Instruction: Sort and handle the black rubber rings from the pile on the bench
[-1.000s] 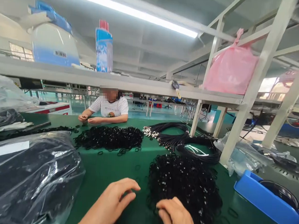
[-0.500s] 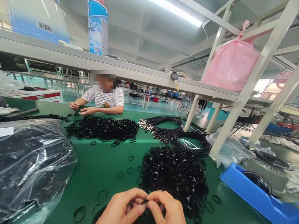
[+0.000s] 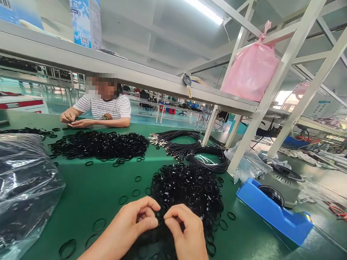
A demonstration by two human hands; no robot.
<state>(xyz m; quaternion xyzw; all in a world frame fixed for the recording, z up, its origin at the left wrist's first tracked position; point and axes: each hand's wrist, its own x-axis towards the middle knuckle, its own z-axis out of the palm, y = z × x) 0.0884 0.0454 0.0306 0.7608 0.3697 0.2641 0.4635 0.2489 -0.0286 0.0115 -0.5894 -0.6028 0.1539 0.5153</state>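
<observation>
Both my hands are over the near edge of a pile of thin black rings (image 3: 188, 188) on the green table. My left hand (image 3: 141, 216) has its fingers curled, with thumb and forefinger close together near something dark. A short gap away, my right hand (image 3: 183, 226) pinches thumb and forefinger together. Against the black pile, I cannot make out what either hand holds. Loose black rings (image 3: 67, 248) lie to the left of my hands, and several more are just below them.
Across the table, a co-worker (image 3: 102, 107) in a striped shirt sits behind another ring pile (image 3: 100, 145). Coiled black cables (image 3: 208, 160) lie beyond my pile. A blue tape dispenser (image 3: 270, 211) stands right, a clear plastic bag (image 3: 18, 188) left. A shelf (image 3: 135, 74) crosses overhead.
My hands have drawn slightly apart; before, their fingertips met around a small dark thing. The view has turned right, so the table's contents appear further left.
</observation>
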